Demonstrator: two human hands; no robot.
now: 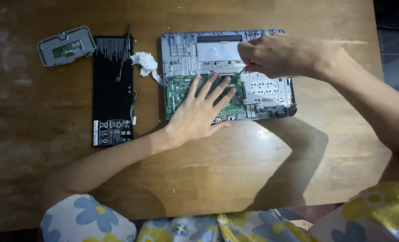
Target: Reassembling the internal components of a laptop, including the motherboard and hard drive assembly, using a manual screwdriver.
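An opened laptop base lies on the far middle of the wooden table, its silver inner frame and green circuit board exposed. The left hand rests flat on the board, fingers spread and slack, gripping nothing, pressing the near left part of the base. The right hand hovers over the middle of the base, fingers clenched around a small screwdriver with a red handle; its thin tip points down and left at the far edge of the board, just beyond the left fingertips. Whether the tip touches a screw cannot be told.

Just left of the base lies a crumpled white tissue. Further left, a long flat black battery pack lies lengthwise from far to near, with a thin dark brush resting across its far end. At the far left sits a small grey touchpad module, apart from the battery's corner.
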